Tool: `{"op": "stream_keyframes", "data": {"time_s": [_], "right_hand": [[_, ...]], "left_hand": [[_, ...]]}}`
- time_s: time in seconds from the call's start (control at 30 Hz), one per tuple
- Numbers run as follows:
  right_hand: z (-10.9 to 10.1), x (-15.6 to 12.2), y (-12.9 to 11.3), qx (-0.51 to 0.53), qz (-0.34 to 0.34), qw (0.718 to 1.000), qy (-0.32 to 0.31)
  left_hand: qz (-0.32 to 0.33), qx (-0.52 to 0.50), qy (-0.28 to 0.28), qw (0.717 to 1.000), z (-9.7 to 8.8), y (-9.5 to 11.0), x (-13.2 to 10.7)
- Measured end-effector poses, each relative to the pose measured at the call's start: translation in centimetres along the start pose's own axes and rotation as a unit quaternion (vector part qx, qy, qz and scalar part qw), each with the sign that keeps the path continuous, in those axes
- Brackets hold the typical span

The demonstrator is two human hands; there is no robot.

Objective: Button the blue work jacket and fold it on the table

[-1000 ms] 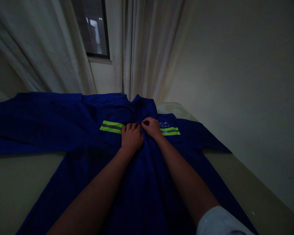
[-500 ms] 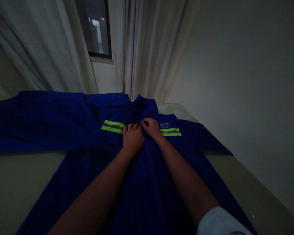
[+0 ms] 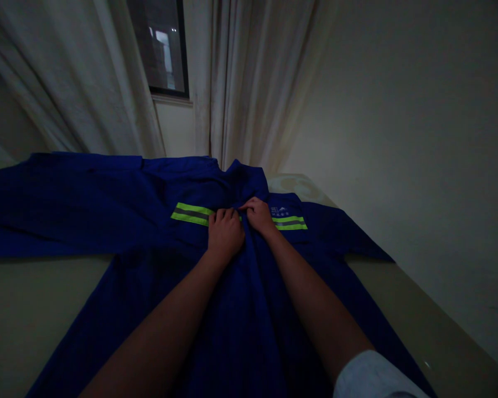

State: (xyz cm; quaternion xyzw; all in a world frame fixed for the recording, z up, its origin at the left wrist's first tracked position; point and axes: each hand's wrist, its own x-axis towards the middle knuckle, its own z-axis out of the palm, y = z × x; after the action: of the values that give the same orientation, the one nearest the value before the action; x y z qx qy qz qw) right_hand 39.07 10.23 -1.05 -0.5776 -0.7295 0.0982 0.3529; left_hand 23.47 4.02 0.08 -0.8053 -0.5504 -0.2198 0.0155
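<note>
A dark blue work jacket (image 3: 149,282) lies spread out, its collar at the far end and its sleeves out to both sides. Green-yellow and grey reflective strips (image 3: 193,214) cross the chest, and a small white logo sits above the right one. At the middle front, my left hand (image 3: 226,232) is closed with curled fingers on the jacket's front edge, beside the left strip. Close against it, my right hand (image 3: 258,214) pinches the front edge below the collar, its index finger pointing left. Whatever lies between the fingertips is too small and dark to make out.
The jacket rests on a pale greenish surface (image 3: 37,315). Light curtains (image 3: 257,83) hang behind it, around a dark-framed window (image 3: 161,50). A plain wall (image 3: 419,138) borders the surface on the right.
My right hand has shifted slightly at the front edge, its index finger now stretched further left. My left hand stays in place, and the jacket lies nearly the same.
</note>
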Motion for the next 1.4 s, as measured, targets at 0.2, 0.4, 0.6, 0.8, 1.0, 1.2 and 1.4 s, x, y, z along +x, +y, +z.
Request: {"op": "stream_keyframes", "data": {"time_s": [0.2, 0.4, 0.6, 0.8, 1.0, 1.2, 1.4], "right_hand": [[0.0, -0.1, -0.1, -0.026, -0.014, 1.000, 0.012], [-0.2, -0.2, 0.0, -0.040, 0.003, 0.998, 0.052], [-0.2, -0.3, -0.3, -0.049, -0.001, 0.998, 0.029], [-0.3, -0.5, -0.8, -0.077, -0.007, 0.997, 0.008], [-0.6, -0.9, -2.0, -0.141, 0.002, 0.990, -0.020], [-0.9, -1.4, -3.2, -0.208, -0.008, 0.976, -0.060], [-1.0, -1.6, -3.7, -0.245, 0.007, 0.967, -0.061]], "left_hand": [[-0.002, 0.000, 0.000, 1.000, 0.1, 0.0, -0.1], [0.004, -0.005, -0.006, 1.000, -0.1, -0.1, -0.2], [0.005, 0.002, -0.011, 1.000, -0.1, -0.1, -0.2], [0.004, 0.015, -0.021, 1.000, -0.2, -0.1, -0.1], [0.010, 0.019, -0.018, 1.000, -0.1, -0.1, -0.1], [0.012, 0.026, -0.014, 0.999, 0.0, -0.1, -0.1], [-0.002, 0.015, -0.010, 1.000, -0.1, -0.1, -0.1]]}}
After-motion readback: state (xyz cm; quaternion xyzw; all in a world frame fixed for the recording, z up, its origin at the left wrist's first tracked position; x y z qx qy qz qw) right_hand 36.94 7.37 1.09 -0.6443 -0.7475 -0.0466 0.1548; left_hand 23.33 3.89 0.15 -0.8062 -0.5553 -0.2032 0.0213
